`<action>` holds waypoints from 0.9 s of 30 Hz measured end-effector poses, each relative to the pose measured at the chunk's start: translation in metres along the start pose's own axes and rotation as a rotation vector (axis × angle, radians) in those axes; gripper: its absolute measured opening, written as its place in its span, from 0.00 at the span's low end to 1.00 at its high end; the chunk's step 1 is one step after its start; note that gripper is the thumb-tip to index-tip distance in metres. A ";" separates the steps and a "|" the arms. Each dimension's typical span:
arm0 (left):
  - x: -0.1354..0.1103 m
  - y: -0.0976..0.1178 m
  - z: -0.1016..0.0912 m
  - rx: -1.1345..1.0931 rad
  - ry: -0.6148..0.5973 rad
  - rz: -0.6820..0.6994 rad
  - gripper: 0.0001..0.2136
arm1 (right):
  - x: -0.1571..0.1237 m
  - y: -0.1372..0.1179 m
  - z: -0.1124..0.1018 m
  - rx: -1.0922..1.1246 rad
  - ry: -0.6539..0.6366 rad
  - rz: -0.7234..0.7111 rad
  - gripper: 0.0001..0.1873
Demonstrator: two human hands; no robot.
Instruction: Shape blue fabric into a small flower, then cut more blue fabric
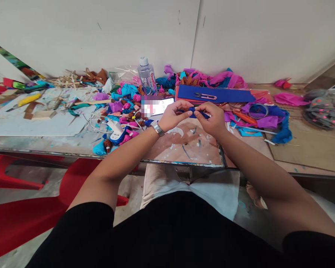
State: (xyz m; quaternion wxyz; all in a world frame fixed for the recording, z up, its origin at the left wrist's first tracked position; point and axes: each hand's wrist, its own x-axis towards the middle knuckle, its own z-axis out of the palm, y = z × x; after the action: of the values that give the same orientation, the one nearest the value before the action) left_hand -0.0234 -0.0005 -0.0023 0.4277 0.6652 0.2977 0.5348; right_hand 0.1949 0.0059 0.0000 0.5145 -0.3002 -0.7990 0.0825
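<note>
My left hand [173, 116], with a metal-band watch [157, 128] on its wrist, pinches a small dark blue crumpled piece [193, 111]. My right hand [213, 118] grips the same piece from the other side, its fingertips close to the left ones. Whether the piece is paper or cloth I cannot tell, and fingers partly cover it. Just beyond the hands, thread snips [205, 96] lie on a flat blue sheet [229, 95]. A phone [164, 107] with its screen lit lies beside my left hand.
A clear bottle [146, 77] stands behind the phone. Crumpled pink, purple and blue pieces [128, 90] are heaped around it. At left are a white power strip [117, 133], green-handled pliers [77, 108] and a yellow cutter [29, 98]. Red chairs [72, 180] stand below the table edge.
</note>
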 end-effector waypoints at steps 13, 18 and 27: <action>0.000 0.001 0.000 -0.016 -0.019 0.042 0.21 | -0.001 0.001 -0.001 0.004 -0.019 0.024 0.15; 0.000 0.003 0.001 0.002 -0.036 0.046 0.21 | -0.001 0.002 0.000 -0.010 -0.010 0.002 0.15; -0.002 0.004 0.003 0.036 -0.019 0.040 0.24 | -0.001 0.002 0.001 0.009 -0.014 0.034 0.15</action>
State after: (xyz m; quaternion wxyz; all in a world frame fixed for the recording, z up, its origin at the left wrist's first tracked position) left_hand -0.0211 -0.0048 0.0005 0.4075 0.6838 0.2897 0.5314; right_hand 0.1955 0.0067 -0.0022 0.5089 -0.3105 -0.7970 0.0970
